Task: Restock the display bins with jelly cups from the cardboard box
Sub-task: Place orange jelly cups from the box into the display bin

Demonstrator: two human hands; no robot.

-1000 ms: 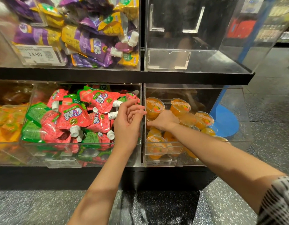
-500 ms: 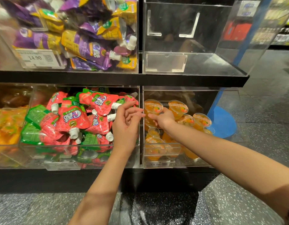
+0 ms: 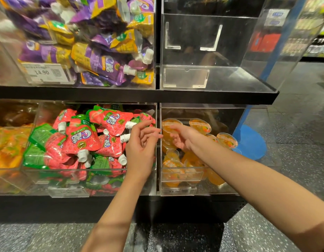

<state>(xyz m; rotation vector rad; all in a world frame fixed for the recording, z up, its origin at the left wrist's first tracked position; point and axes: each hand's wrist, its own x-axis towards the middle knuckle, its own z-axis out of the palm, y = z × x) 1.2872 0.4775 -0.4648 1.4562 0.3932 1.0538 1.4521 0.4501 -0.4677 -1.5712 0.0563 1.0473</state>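
Note:
Several orange jelly cups [image 3: 200, 125] lie heaped in the clear lower right bin [image 3: 177, 190]. My right hand [image 3: 183, 138] reaches into that bin just above the cups, fingers relaxed and spread, holding nothing. My left hand [image 3: 142, 147] hovers at the divider between this bin and the red pouch bin, its fingers loosely curled around nothing. The cardboard box is out of view.
Red and green spouted pouches [image 3: 84, 139] fill the bin to the left. Purple and yellow pouches [image 3: 103, 60] fill the upper left bin. Another clear acrylic bin [image 3: 203, 77] sits above the cups on a black shelf [image 3: 212, 97]. A blue round base [image 3: 252, 142] stands on the speckled floor to the right.
My right hand has lifted slightly off the cups and its fingers have spread open. My left hand stays by the divider.

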